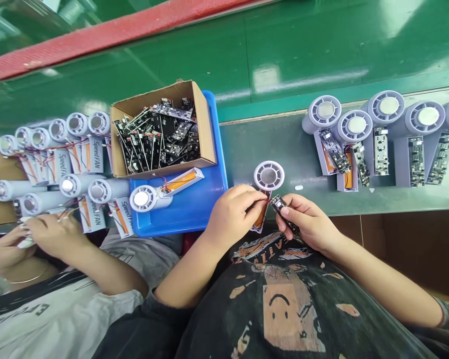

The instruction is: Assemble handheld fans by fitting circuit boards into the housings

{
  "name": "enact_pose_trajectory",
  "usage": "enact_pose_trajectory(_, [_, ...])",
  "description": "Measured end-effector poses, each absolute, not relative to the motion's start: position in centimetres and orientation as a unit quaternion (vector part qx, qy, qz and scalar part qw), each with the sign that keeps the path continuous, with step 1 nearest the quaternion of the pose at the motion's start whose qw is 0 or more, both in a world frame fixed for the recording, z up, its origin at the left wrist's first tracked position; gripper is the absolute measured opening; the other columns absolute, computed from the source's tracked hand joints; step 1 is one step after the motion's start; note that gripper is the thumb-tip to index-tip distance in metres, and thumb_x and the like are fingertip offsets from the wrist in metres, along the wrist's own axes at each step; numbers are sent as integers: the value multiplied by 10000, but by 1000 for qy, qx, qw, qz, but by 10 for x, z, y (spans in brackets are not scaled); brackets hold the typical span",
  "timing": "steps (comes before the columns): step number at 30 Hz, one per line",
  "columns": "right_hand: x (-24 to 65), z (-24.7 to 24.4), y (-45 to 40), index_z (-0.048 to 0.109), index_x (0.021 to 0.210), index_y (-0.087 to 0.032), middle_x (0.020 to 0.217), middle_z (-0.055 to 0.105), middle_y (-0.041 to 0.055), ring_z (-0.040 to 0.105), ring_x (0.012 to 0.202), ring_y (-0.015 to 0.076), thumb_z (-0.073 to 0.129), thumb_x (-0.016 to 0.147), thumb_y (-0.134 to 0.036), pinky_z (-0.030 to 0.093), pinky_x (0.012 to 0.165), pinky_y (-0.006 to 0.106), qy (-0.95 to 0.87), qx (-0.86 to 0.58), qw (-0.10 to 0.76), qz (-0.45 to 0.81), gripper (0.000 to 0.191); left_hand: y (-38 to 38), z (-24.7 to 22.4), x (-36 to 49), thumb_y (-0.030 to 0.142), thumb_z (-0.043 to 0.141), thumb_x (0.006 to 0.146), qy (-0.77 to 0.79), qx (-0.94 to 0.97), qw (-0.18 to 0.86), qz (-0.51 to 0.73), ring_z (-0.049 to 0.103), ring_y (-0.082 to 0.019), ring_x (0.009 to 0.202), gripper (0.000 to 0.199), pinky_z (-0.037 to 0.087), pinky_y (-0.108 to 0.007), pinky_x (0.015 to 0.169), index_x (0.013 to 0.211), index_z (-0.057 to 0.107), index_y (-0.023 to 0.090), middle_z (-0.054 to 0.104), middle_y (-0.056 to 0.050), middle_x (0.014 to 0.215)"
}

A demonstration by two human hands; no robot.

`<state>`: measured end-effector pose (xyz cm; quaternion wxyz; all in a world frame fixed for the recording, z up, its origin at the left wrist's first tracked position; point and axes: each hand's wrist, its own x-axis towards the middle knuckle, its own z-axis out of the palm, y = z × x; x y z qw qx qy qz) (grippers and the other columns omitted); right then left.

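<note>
My right hand [309, 222] grips a narrow black circuit board [279, 203], thumb on top, tilted in front of my chest. My left hand [234, 212] is closed in a pinch at thin red wires [268, 200] by the board's upper end; the fingertips are partly hidden. Just beyond both hands stands a pale lilac fan unit [269, 175], its round slotted end with a grey disc facing up. Below that end, its open handle with an orange battery [261, 218] shows between my hands, partly covered by the left one.
At left, a cardboard box [205, 124] full of circuit boards sits in a blue tray [219, 184] beside another fan unit [144, 198]. Several fan units with boards [380, 152] line the right side. A co-worker's hands [54, 234] work at far left among more units.
</note>
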<state>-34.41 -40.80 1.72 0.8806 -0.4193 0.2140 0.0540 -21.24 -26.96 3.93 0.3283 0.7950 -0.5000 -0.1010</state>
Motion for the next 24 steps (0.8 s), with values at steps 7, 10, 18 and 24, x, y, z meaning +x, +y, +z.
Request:
enact_pose_trajectory(7, [-341,17,-403,503,859,-193,701,595,-27,561,521,84,612,868,-507,455,509,228,250,-552,793,64,333,-276,28,-216,132,635,854,-406,852,322,-67,610,-126,661,129,481,-241,636,733,612,169,654,2,724])
enact_pose_trajectory(10, [-340,18,-402,484,863,-196,726,591,-21,572,537,88,561,897,-499,468,518,236,256,-572,777,59,315,-272,31,-216,156,613,882,-424,846,311,-84,621,-137,713,50,493,-251,673,843,640,171,661,-8,783])
enact_pose_trajectory(18, [-348,14,-404,478,872,-197,726,586,-21,571,539,92,550,898,-523,470,515,240,257,-578,772,61,335,-274,39,-221,184,553,932,-531,826,187,10,588,-191,778,168,468,-316,712,847,696,167,691,-49,831])
enact_pose_trajectory(24, [-347,16,-402,478,873,-199,739,586,-22,572,540,87,537,901,-515,479,523,236,262,-597,756,53,323,-291,28,-221,110,633,804,-367,855,348,-115,542,-124,623,206,416,-241,590,636,532,175,568,23,637])
